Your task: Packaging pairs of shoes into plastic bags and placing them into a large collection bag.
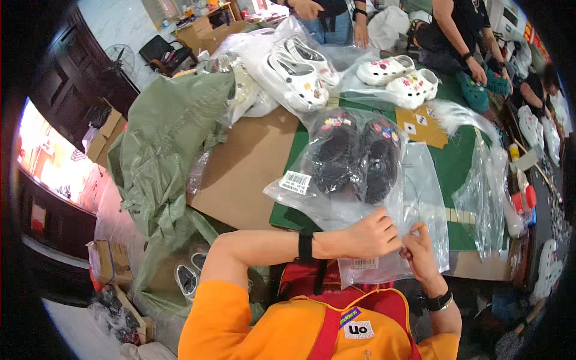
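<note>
Pinched the near edge of the clear plastic bag (360, 198) between the closed fingers of both the left hand (369, 235) and the right hand (420, 255). Held inside the bag, just beyond the hands: a pair of black clogs (357, 156), lying over the green mat (459, 162) and brown cardboard (246, 168).

White clogs (297, 75) in plastic lie at the desk's far end, another white pair (399, 75) beside them. A green sack (162, 150) slumps left, over brown cardboard (246, 171).
</note>
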A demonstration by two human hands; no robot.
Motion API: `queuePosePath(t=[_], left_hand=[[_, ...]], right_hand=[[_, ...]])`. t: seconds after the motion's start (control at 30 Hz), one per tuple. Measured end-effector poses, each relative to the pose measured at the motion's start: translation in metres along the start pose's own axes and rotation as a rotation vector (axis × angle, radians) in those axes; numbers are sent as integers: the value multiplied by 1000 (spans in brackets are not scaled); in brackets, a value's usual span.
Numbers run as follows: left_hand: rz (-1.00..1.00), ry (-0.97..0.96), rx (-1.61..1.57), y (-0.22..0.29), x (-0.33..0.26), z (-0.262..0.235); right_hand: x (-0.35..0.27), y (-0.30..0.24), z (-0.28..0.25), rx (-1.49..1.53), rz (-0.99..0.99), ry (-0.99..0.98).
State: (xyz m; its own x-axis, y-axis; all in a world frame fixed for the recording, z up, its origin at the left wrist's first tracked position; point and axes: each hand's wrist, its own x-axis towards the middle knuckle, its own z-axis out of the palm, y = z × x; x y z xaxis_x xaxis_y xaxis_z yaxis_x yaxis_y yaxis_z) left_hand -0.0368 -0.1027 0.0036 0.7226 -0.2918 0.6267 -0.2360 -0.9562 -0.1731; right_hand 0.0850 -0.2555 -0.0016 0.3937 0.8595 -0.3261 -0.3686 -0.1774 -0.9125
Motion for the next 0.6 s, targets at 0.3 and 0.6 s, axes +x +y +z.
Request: queuePosePath(t=[0.3, 0.6], left_hand=[[-141, -177, 225, -74, -72, -69], [-399, -82, 373, -78, -77, -62]], right_hand=[[7, -5, -12, 117, -11, 60], [16, -14, -3, 44, 29, -12]])
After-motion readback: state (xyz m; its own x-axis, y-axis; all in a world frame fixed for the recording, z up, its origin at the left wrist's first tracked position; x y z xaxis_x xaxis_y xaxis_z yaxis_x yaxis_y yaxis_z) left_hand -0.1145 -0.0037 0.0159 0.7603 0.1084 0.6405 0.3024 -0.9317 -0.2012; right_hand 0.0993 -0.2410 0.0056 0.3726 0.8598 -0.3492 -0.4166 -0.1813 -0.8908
